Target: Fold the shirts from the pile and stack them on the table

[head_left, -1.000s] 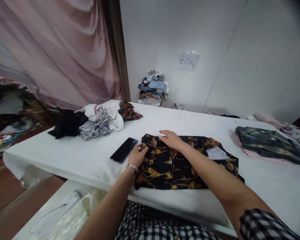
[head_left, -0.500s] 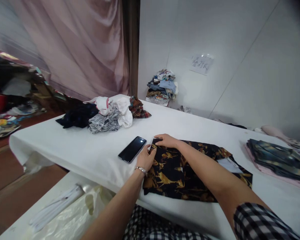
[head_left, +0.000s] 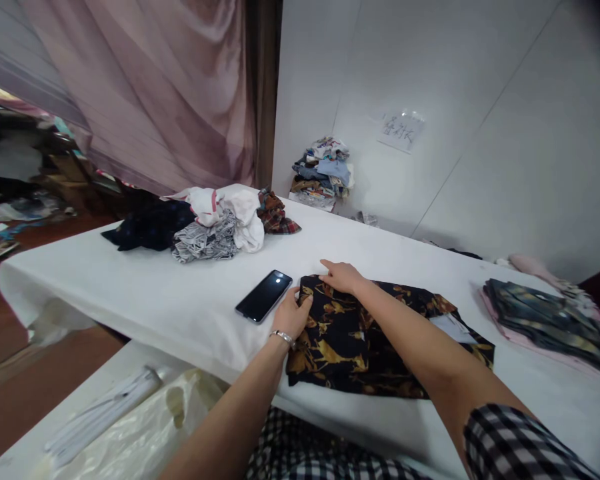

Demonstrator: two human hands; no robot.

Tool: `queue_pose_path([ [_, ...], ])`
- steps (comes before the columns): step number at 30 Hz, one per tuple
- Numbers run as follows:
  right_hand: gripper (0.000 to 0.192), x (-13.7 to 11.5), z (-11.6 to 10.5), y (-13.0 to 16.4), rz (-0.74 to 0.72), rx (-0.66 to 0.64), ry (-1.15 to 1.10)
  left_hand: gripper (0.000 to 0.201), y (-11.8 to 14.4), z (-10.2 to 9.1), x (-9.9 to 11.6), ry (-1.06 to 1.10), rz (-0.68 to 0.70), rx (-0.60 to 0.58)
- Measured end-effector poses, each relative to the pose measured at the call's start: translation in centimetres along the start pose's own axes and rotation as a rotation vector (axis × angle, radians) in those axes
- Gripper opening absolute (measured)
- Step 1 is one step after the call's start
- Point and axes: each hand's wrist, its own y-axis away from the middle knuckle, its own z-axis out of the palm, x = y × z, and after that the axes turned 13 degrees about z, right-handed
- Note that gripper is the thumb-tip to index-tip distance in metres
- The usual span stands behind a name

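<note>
A black garment with a gold leaf print (head_left: pixel 375 343) lies folded flat on the white table (head_left: pixel 145 300) in front of me. My left hand (head_left: pixel 291 315) grips its left edge, thumb on top of the cloth. My right hand (head_left: pixel 343 275) presses flat on the far left corner with fingers spread. A white label (head_left: pixel 453 327) shows on the garment's right part. A black phone (head_left: pixel 264 295) lies just left of my left hand, apart from the cloth.
A heap of loose clothes (head_left: pixel 200 223) sits at the table's far left. A folded stack, dark over pink (head_left: pixel 550 320), lies at the right. More clothes (head_left: pixel 323 173) are piled by the wall. A plastic bag (head_left: pixel 130 440) lies on a lower surface, bottom left.
My right hand slid from the garment's middle top toward its far left corner. My left hand stayed at the left edge. The view shifted left and steadied.
</note>
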Motion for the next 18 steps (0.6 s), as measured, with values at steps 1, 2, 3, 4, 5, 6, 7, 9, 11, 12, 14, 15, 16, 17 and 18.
queue_pose_path([
  [1,0.056,0.3,0.0,0.6,-0.008,0.041,0.0,0.046,0.0,0.0,0.0,0.009,0.003,-0.001],
  [2,0.053,0.6,0.1,1.2,-0.03,0.074,-0.003,0.046,0.0,0.0,-0.1,0.014,0.004,-0.002],
  [3,0.051,1.0,0.3,1.8,-0.062,0.091,-0.007,0.047,-0.1,0.0,-0.1,0.012,0.004,-0.005],
  [4,0.05,1.3,0.6,2.5,-0.098,0.091,-0.009,0.047,-0.1,0.0,-0.1,0.005,0.002,-0.008],
  [5,0.048,1.6,0.9,3.2,-0.129,0.081,-0.009,0.048,-0.1,0.0,-0.1,-0.007,0.0,-0.011],
  [6,0.047,1.9,1.2,3.9,-0.143,0.076,-0.009,0.05,-0.1,-0.1,-0.1,-0.018,-0.001,-0.013],
  [7,0.046,2.1,1.6,4.7,-0.142,0.098,-0.014,0.051,-0.1,-0.1,-0.1,-0.026,-0.004,-0.015],
  [9,0.046,2.5,2.3,6.4,-0.115,0.209,-0.045,0.053,-0.2,-0.1,-0.1,-0.032,-0.01,-0.011],
  [11,0.048,2.7,3.2,8.2,-0.111,0.284,-0.087,0.054,-0.3,-0.1,0.0,-0.034,-0.015,-0.007],
  [12,0.049,2.7,3.6,9.1,-0.121,0.263,-0.101,0.054,-0.4,-0.1,0.0,-0.038,-0.02,-0.006],
  [14,0.049,2.7,4.4,10.7,-0.137,0.136,-0.113,0.055,-0.5,-0.2,0.2,-0.038,-0.041,-0.009],
  [15,0.05,2.7,4.6,11.4,-0.131,0.084,-0.121,0.056,-0.6,-0.3,0.2,-0.032,-0.057,-0.015],
  [16,0.05,2.7,4.7,12.0,-0.118,0.068,-0.135,0.058,-0.7,-0.4,0.3,-0.023,-0.074,-0.024],
  [17,0.05,2.7,4.8,12.6,-0.103,0.094,-0.157,0.06,-0.8,-0.5,0.3,-0.015,-0.088,-0.034],
  [18,0.051,2.7,4.7,13.1,-0.088,0.146,-0.183,0.061,-0.8,-0.7,0.4,-0.009,-0.1,-0.046],
])
